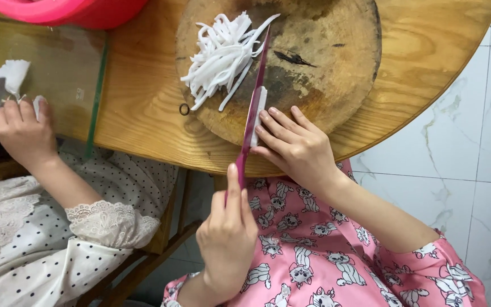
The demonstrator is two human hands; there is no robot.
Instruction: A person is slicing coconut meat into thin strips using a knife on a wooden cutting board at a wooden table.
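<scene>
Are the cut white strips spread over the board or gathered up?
Gathered: the white strips lie in one loose heap on the round board, left of the knife blade.
</scene>
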